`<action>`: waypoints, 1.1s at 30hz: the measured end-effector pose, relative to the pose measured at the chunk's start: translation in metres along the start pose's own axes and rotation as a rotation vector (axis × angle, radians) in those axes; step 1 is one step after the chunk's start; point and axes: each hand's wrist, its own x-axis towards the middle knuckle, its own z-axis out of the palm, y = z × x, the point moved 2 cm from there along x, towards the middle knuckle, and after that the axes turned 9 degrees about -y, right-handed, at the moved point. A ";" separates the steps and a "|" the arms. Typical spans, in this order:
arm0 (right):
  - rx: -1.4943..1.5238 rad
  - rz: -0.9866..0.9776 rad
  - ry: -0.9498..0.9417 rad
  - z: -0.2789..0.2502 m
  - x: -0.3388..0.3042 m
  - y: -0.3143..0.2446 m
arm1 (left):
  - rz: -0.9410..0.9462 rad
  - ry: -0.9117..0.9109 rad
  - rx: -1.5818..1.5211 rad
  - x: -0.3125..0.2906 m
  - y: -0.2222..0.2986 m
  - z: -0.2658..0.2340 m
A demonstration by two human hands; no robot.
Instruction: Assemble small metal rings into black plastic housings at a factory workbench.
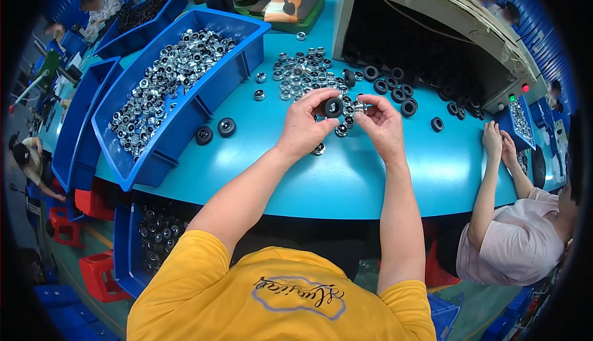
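Note:
Above the middle of the blue-green table, my left hand (305, 125) pinches a small black tyre (333, 108) between thumb and fingers. Something silvery shows through the hole of that tyre. Close on its right, the fingertips of my right hand (384, 128) are closed on a small shiny chrome wheel hub (361, 108). The tyre and the hub are apart. Several loose chrome hubs (302, 72) lie spread on the table just beyond my hands. Black tyres (409, 107) are scattered to the right of them, and two tyres with hubs inside (227, 127) rest at the left.
A large blue bin (185, 119) full of chrome hubs stands at the left. At the far right, a box-like machine housing (426, 17) has a dark opening with black tyres heaped in it. A co-worker's hands (499, 143) rest at the table's right. Another blue bin (125, 248) sits below the table edge.

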 end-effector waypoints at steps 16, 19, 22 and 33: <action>-0.046 -0.037 -0.021 0.000 -0.001 0.005 | -0.093 -0.044 -0.099 0.001 -0.007 -0.001; -0.052 -0.033 -0.023 -0.001 -0.001 0.005 | -0.132 -0.076 -0.064 0.000 -0.005 -0.002; -0.054 -0.026 -0.026 0.000 -0.001 0.002 | -0.164 -0.078 -0.237 0.000 -0.005 -0.002; 0.009 -0.008 -0.008 0.001 -0.001 0.003 | -0.197 -0.078 -0.414 0.000 -0.003 -0.002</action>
